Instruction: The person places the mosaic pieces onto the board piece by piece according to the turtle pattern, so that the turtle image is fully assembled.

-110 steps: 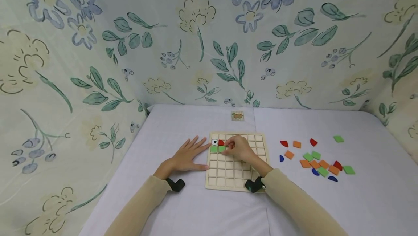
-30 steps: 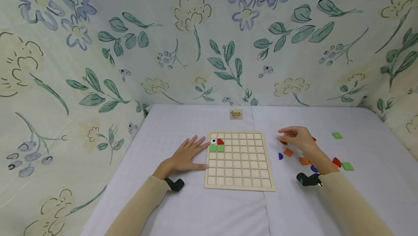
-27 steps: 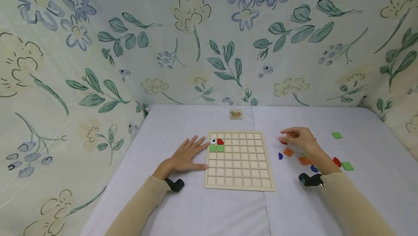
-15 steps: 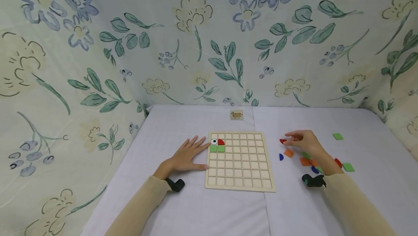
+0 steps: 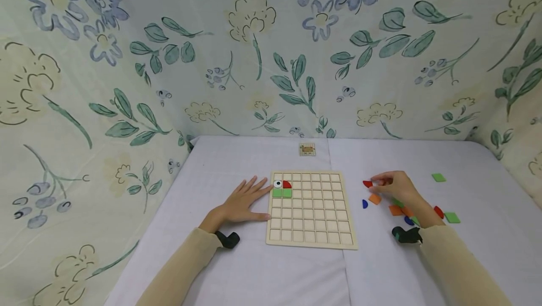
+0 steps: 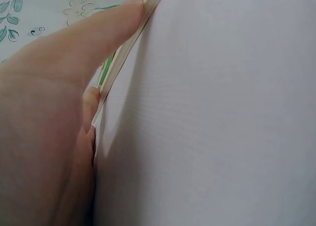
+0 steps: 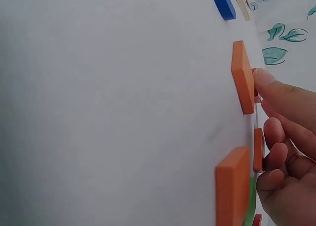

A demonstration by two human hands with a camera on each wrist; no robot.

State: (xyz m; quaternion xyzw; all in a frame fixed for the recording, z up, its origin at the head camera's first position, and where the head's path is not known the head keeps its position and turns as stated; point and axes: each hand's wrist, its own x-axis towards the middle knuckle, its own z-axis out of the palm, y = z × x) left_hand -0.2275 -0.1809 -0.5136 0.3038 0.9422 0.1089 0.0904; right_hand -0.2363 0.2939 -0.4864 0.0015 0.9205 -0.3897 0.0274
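My left hand (image 5: 241, 204) lies flat with spread fingers, its fingertips and thumb at the left edge of a pale wooden grid board (image 5: 311, 214). On the board sit a round eye piece (image 5: 277, 184), a red quarter-circle piece (image 5: 287, 184) and two green square tiles (image 5: 282, 193). Right of the board, my right hand (image 5: 399, 188) pinches a loose red quarter-circle piece (image 5: 366, 183) at its right end, low over the cloth. In the right wrist view the thumb (image 7: 266, 77) overlaps that piece, which is mostly hidden behind an orange tile (image 7: 242, 78).
Below the right hand lie a blue half-circle (image 5: 365, 204), an orange tile (image 5: 374, 198) and a partly covered cluster of orange, green and blue pieces. Green tiles (image 5: 438, 177) lie farther right. A small patterned card (image 5: 307, 149) is behind the board, before a floral curtain (image 5: 262, 61).
My right hand has left the board's red piece and moved right to the loose pieces. Lately it has lowered slightly, its thumb and index finger closing at the loose red piece. The left hand stays put.
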